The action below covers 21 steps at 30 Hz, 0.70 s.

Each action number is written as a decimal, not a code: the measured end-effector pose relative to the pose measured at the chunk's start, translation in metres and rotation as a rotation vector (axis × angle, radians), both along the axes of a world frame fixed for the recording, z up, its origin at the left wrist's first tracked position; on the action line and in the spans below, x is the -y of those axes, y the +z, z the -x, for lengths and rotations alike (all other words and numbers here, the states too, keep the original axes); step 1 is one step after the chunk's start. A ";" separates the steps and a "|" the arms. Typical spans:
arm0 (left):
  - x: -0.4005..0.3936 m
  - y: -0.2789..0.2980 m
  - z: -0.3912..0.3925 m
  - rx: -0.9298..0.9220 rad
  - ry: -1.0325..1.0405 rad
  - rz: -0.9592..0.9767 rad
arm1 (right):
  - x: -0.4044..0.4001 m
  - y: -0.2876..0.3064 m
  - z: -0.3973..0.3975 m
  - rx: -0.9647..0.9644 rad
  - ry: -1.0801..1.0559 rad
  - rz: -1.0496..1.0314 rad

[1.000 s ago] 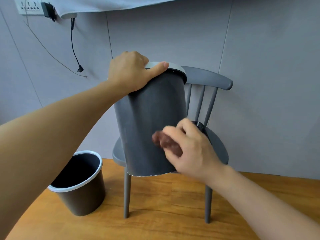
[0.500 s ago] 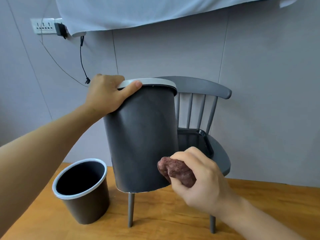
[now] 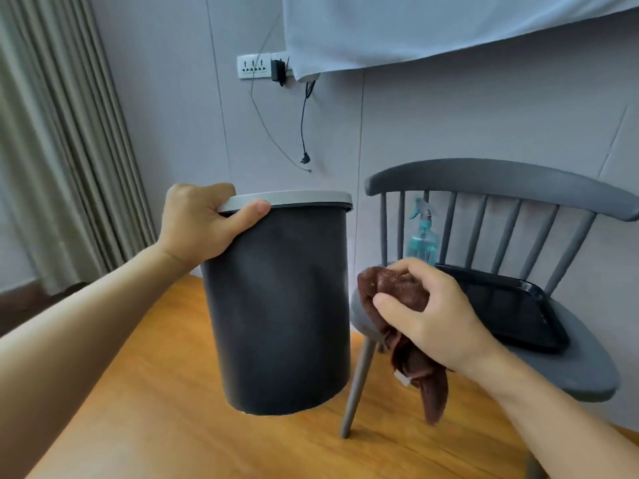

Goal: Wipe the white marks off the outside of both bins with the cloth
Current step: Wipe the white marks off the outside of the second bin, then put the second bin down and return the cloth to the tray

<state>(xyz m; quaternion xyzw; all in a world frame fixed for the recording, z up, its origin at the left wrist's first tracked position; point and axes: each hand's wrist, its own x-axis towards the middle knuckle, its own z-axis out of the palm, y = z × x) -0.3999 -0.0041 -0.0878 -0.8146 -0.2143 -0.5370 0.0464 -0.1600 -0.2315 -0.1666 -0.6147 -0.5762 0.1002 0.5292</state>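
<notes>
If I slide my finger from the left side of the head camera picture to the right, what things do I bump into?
Curtain → left hand → bin → cloth → right hand → black tray.

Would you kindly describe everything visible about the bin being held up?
The dark grey bin is a tapered round bin, plastic by its look, with a light grey rim band. It hangs upright in the air above the wooden floor, the left hand gripping its rim. The brown cloth is beside it, not touching. Faint pale smudges show on its side.
</notes>
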 end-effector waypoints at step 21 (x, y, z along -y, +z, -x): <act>-0.075 -0.125 0.169 -0.206 0.123 -0.296 | -0.222 -0.040 0.128 -0.156 0.414 0.325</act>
